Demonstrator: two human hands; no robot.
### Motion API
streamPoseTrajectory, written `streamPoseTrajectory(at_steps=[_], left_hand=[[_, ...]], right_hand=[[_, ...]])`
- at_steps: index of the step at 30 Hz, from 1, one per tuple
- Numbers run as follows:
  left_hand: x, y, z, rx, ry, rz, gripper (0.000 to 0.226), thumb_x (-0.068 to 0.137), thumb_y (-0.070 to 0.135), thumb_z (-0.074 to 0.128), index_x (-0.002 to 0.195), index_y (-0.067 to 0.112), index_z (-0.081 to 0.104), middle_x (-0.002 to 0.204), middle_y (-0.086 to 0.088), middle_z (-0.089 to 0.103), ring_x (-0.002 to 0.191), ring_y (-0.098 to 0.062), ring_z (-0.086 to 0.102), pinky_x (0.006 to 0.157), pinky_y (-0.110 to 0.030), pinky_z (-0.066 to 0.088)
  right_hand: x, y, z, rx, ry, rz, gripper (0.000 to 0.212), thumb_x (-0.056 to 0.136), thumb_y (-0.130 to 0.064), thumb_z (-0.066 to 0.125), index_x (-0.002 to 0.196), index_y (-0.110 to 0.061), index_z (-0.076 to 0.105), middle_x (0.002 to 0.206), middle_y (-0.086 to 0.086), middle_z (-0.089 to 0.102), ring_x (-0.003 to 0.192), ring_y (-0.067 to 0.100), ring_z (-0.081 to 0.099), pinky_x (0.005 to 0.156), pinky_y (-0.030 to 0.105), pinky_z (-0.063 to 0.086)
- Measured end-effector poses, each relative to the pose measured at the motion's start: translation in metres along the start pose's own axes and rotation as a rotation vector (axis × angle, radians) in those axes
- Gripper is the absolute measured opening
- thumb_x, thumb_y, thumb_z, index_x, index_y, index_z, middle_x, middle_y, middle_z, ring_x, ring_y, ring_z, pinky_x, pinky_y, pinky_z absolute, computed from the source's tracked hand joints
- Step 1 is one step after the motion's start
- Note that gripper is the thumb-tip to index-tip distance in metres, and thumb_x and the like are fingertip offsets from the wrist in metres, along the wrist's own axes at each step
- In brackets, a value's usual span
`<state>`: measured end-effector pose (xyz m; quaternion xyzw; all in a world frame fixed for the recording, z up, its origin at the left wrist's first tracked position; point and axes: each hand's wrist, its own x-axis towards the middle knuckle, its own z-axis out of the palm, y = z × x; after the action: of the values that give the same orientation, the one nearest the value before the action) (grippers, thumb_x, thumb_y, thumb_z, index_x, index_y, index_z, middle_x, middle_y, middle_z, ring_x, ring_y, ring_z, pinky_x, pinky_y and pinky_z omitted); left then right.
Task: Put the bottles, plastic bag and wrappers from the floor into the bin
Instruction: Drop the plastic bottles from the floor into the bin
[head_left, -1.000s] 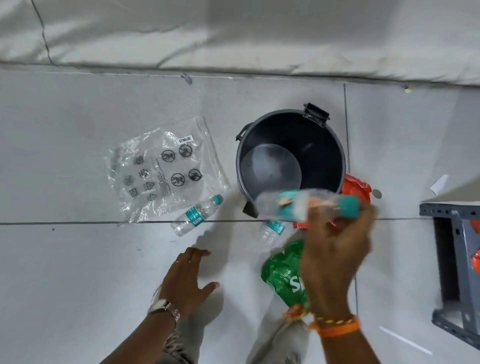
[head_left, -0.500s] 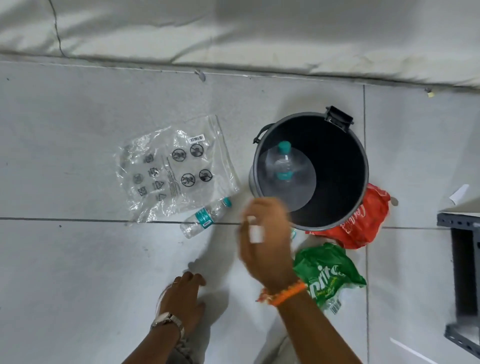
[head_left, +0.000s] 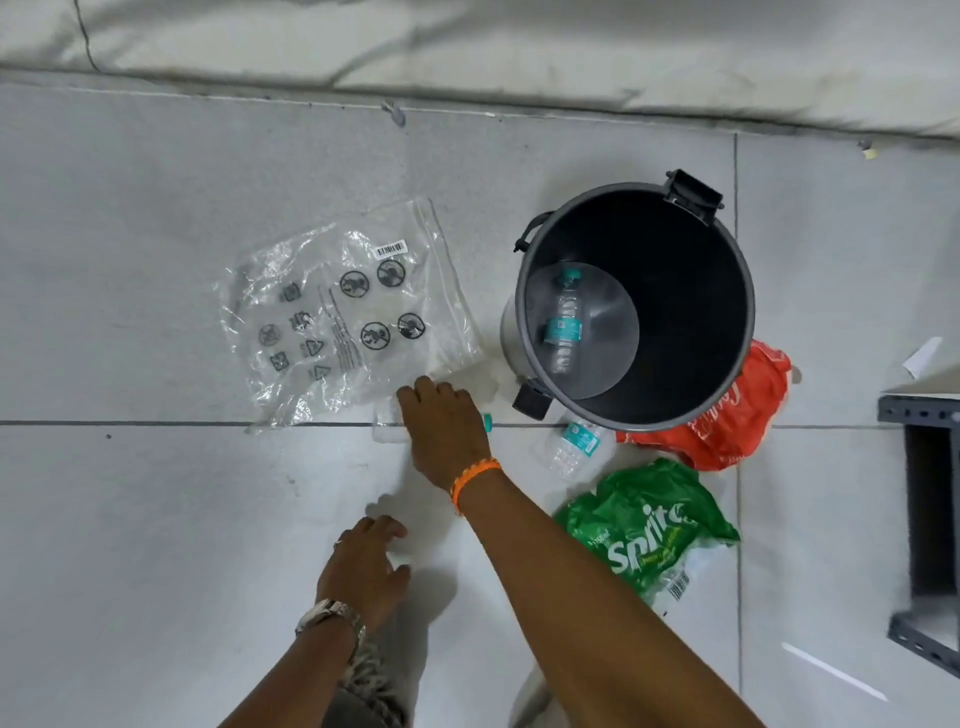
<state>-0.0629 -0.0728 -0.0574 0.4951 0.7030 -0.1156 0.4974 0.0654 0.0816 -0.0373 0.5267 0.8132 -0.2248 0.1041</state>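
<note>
A dark grey bin (head_left: 626, 188) stands on the tiled floor with one clear water bottle (head_left: 563, 325) lying inside. My right hand (head_left: 445, 428), with an orange wristband, is down on a second water bottle (head_left: 385, 427) lying on the floor left of the bin; its fingers curl over the bottle, and only its teal cap and its base show. A third bottle (head_left: 576, 448) lies at the bin's near side. Next to it are a red wrapper (head_left: 727, 415) and a green Sprite wrapper (head_left: 649, 530). A clear plastic bag (head_left: 337, 312) lies flat beyond my right hand. My left hand (head_left: 363, 566) rests low, fingers apart, holding nothing.
A grey metal rack (head_left: 930, 519) stands at the right edge. A white paper scrap (head_left: 922, 356) lies just beyond it. A wall base runs along the far side of the floor.
My right hand dropped the bottle it held into the bin, then swung left and down onto the bottle lying by the plastic bag. The left hand has barely moved.
</note>
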Motion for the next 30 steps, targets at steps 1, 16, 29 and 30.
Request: streamPoseTrajectory(at_steps=[1, 16, 29, 30], left_hand=[[-0.004, -0.002, -0.001, -0.003, -0.003, -0.007, 0.043, 0.076, 0.028, 0.07, 0.117, 0.034, 0.06, 0.12, 0.009, 0.062, 0.109, -0.02, 0.058, 0.09, -0.036, 0.053], [-0.029, 0.052, -0.016, 0.07, -0.073, 0.027, 0.039, 0.075, 0.033, 0.07, 0.106, 0.046, 0.05, 0.106, 0.019, 0.056, 0.091, -0.009, 0.059, 0.08, -0.026, 0.047], [-0.029, 0.049, -0.03, -0.053, -0.089, -0.096, 0.034, 0.067, 0.036, 0.067, 0.084, 0.054, 0.044, 0.11, 0.016, 0.062, 0.102, -0.016, 0.063, 0.09, -0.036, 0.053], [-0.028, 0.047, -0.028, -0.068, -0.082, -0.114, 0.035, 0.068, 0.035, 0.068, 0.086, 0.054, 0.045, 0.11, 0.014, 0.064, 0.104, -0.017, 0.063, 0.092, -0.036, 0.053]], right_hand=[[-0.015, -0.003, -0.016, 0.135, 0.069, 0.0, 0.056, 0.077, -0.013, 0.076, 0.128, -0.013, 0.054, 0.119, 0.009, 0.059, 0.103, 0.031, 0.062, 0.086, 0.041, 0.048], [-0.062, 0.146, -0.171, 0.837, 0.798, 0.706, 0.072, 0.068, -0.037, 0.089, 0.127, -0.018, 0.053, 0.118, 0.001, 0.069, 0.105, 0.015, 0.069, 0.092, 0.039, 0.058], [-0.014, -0.006, -0.097, 0.75, 0.483, 0.065, 0.017, 0.088, -0.007, 0.065, 0.105, -0.011, 0.064, 0.106, 0.006, 0.061, 0.091, 0.023, 0.063, 0.074, 0.043, 0.057], [0.0, -0.014, -0.082, 0.721, 0.4, 0.044, 0.023, 0.084, -0.009, 0.069, 0.107, -0.01, 0.063, 0.11, 0.008, 0.06, 0.098, 0.027, 0.061, 0.077, 0.045, 0.056]])
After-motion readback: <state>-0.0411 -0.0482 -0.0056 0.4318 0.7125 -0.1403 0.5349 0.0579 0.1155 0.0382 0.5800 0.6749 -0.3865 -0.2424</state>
